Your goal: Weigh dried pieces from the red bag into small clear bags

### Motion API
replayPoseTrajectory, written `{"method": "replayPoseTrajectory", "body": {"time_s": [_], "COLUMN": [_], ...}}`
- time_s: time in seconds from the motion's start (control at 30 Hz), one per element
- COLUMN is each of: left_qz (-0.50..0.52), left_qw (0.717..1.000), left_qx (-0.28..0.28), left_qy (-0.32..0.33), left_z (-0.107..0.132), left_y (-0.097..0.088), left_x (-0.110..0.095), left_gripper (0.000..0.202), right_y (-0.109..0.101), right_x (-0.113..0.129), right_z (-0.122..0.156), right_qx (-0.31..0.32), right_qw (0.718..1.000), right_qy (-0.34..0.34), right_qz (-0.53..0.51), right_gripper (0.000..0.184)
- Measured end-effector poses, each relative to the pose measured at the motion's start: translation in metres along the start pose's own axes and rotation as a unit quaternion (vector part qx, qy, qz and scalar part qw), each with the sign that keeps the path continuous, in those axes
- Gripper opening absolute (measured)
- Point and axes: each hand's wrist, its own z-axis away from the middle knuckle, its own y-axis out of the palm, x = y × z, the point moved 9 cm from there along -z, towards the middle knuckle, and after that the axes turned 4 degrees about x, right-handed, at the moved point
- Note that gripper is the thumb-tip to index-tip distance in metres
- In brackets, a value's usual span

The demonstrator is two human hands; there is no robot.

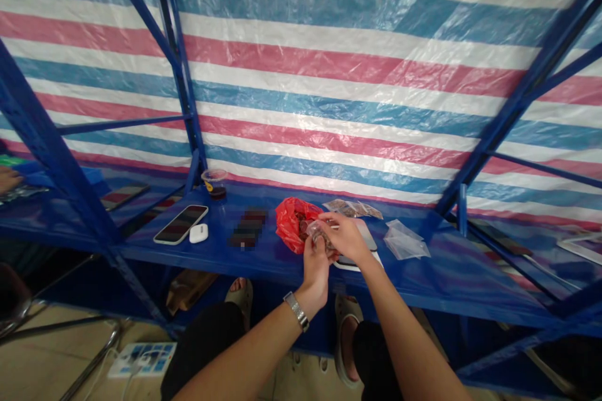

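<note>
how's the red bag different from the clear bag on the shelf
The red plastic bag is opaque-looking and bunched up, with dark items at its mouth, while the clear plastic bag is see-through and lies flatter. The red bag sits beside the left hand; the clear bag lies further right, apart from the right hand. Both are thin plastic resting on the blue shelf.

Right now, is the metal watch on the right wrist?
No, the metal watch is on the wrist of the left hand.
</note>
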Motion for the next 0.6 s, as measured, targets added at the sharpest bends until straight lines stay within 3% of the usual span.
{"method": "replayPoseTrajectory", "body": {"time_s": [0.1, 0.27, 0.6], "left_qz": [0.027, 0.068, 0.115], "left_qw": [0.999, 0.995, 0.988], "left_qx": [-0.022, -0.015, -0.049], "left_qy": [-0.003, -0.077, -0.095], "left_z": [0.003, 0.0, 0.002], "left_y": [-0.004, -0.002, -0.003], "left_x": [0.002, 0.013, -0.004], "left_gripper": [0.047, 0.036, 0.021], "right_y": [0.011, 0.021, 0.035], "right_x": [0.002, 0.009, 0.013], "right_z": [-0.003, -0.007, -0.004], "right_qx": [0.004, 0.001, 0.08], "right_qw": [1.0, 1.0, 0.997], "right_qy": [0.013, 0.02, 0.007], "right_qz": [-0.019, -0.008, 0.021], "right_gripper": [0.024, 0.024, 0.022]}}
